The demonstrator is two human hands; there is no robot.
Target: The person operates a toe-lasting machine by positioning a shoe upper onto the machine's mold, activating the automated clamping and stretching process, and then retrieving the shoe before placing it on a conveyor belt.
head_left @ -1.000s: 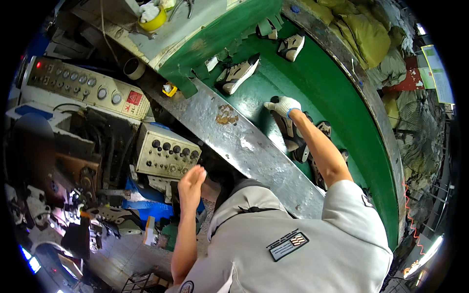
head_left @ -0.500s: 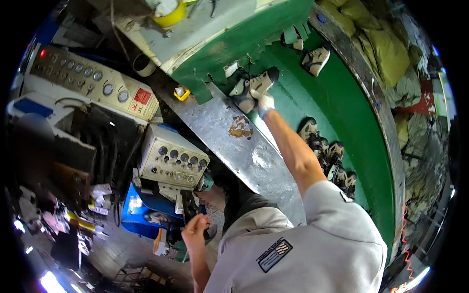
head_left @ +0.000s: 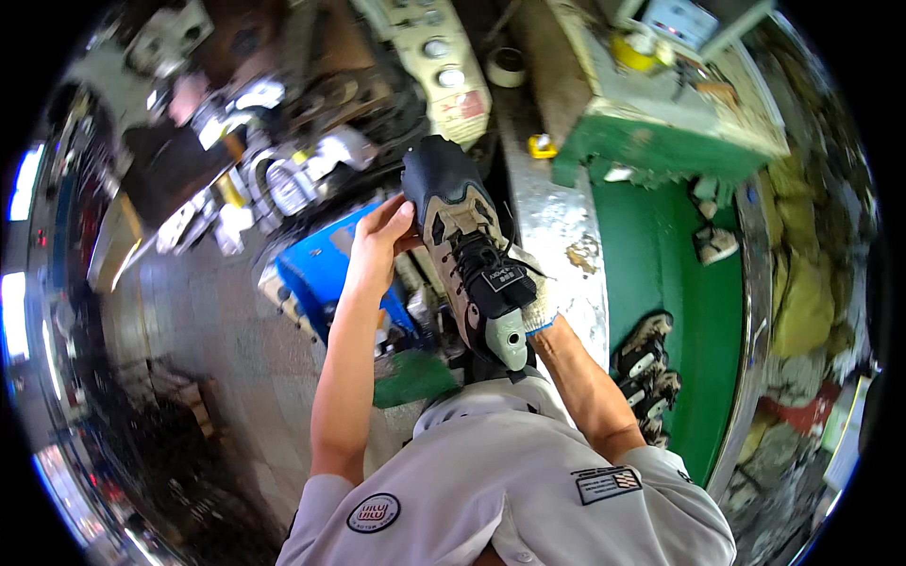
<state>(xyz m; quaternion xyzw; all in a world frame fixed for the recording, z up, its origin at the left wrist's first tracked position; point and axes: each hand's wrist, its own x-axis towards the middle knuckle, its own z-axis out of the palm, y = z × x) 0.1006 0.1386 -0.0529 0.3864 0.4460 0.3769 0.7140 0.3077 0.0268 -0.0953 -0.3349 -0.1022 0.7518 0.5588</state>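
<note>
A beige and black lace-up shoe (head_left: 460,236) is held up in front of my body, its dark toe pointing away and its pale grey-green heel toward me. My left hand (head_left: 384,236), bare, grips the side near the toe, with the thumb on top and the other fingers partly hidden beneath. On the opposite side, my right hand (head_left: 542,300) in a white knit glove holds the shoe near the heel; most of its fingers are behind the shoe. Black laces and a small dark tag lie over the tongue.
Several similar shoes (head_left: 649,363) stand on the green bench (head_left: 698,330) at right, and another shoe (head_left: 715,244) lies farther back. A worn metal ledge (head_left: 566,217) runs beside the bench. Left of the shoe are a blue bin (head_left: 326,269) and machinery with a control panel (head_left: 458,104).
My right hand has lifted the shoe off the green bench and brought it left, in front of me. My left hand has come up and taken hold of it. The view has turned left.
</note>
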